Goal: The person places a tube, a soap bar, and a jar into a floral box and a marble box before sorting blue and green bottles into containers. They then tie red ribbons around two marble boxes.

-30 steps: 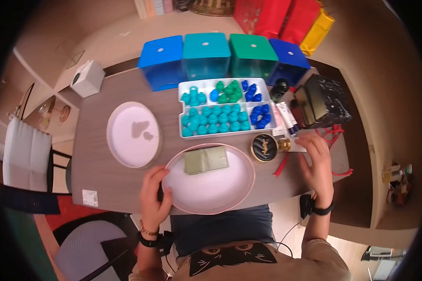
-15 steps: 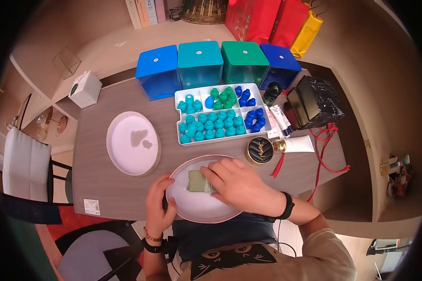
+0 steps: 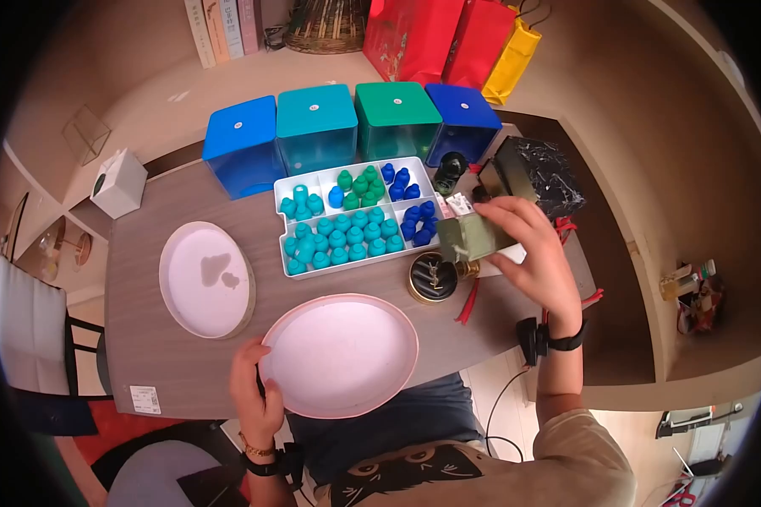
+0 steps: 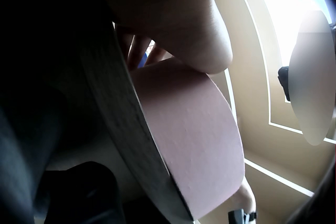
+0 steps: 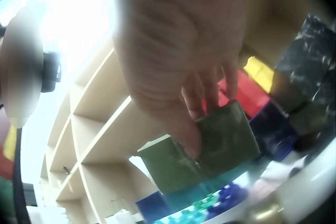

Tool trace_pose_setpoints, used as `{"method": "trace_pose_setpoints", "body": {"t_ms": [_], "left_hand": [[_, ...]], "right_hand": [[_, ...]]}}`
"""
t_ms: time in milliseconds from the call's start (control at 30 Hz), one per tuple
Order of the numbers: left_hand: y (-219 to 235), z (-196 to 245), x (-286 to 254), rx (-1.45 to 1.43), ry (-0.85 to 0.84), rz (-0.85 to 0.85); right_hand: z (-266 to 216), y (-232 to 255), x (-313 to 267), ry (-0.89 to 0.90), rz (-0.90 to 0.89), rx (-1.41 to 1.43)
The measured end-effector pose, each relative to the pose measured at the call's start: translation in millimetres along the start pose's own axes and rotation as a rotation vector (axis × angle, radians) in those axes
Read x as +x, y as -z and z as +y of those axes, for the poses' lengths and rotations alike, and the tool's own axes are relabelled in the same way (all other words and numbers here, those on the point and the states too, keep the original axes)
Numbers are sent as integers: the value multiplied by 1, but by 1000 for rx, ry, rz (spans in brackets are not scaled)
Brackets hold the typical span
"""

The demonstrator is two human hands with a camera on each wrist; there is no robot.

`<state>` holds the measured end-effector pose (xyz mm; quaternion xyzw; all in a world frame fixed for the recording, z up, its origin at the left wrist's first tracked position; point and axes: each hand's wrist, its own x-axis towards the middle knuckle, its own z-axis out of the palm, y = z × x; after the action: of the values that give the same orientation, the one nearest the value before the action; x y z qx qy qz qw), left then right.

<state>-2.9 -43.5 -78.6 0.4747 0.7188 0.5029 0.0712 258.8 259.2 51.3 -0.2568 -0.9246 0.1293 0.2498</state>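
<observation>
My right hand [image 3: 537, 258] pinches a pale olive-green, two-part item [image 3: 472, 235], flat-faced and wallet-like, above the right side of the table. In the right wrist view the thumb lies across the middle of this green item [image 5: 228, 135], with the fingers behind it. My left hand [image 3: 258, 389] rests against the left side of a pink oval tray [image 3: 338, 355] near the table's front edge, fingertips at its rim. The left wrist view shows the tray's pink side wall [image 4: 194, 135] close up. Behind the right hand, a white tube is mostly hidden.
A white divided tray [image 3: 283, 228] holds several teal, green and blue bottle-shaped pieces. Four coloured bins [image 3: 317, 127] line the back. A second oval tray [image 3: 199, 287] lies left. A round black compact [image 3: 432, 277], black marbled box [image 3: 545, 173] and red ribbons [image 3: 467, 302] are right.
My right hand came from the right to the green item in the pink tray, took hold of it and lifted it out to the right. The left hand stayed at the tray's rim.
</observation>
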Motion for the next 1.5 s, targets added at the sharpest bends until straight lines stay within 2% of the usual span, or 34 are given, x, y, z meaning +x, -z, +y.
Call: {"method": "trace_pose_setpoints", "body": {"t_ms": [100,200,400,500,600,700,800,933,1067,1200,1367,1500], "left_hand": [[-1,-1,0,2,-5,11],[-1,3,2,7,-13,12],[0,5,4,15,-21,15],[-1,5,4,7,-3,20],[-2,5,3,3,-1,29],[-1,5,4,14,-12,20],[-1,6,3,19,-14,24],[-2,5,2,27,-15,31],[-3,8,3,21,9,61],[-4,9,4,14,35,127],[-5,5,2,-15,60,151],[-4,0,0,-37,68,134]], "right_hand": [[30,1,-7,-83,-28,-68],[42,-2,-15,-173,-117,20],[61,-14,-21,-29,-76,-60],[61,-18,-20,-1,-62,-61],[50,-12,-19,-113,-71,-55],[46,-10,-22,-105,4,-117],[37,0,-23,-178,99,-85],[28,7,-28,-70,157,13],[4,7,-26,86,-23,97],[-5,-5,-16,161,-82,101],[10,8,-20,56,42,58],[23,25,-41,-11,-67,63]]}}
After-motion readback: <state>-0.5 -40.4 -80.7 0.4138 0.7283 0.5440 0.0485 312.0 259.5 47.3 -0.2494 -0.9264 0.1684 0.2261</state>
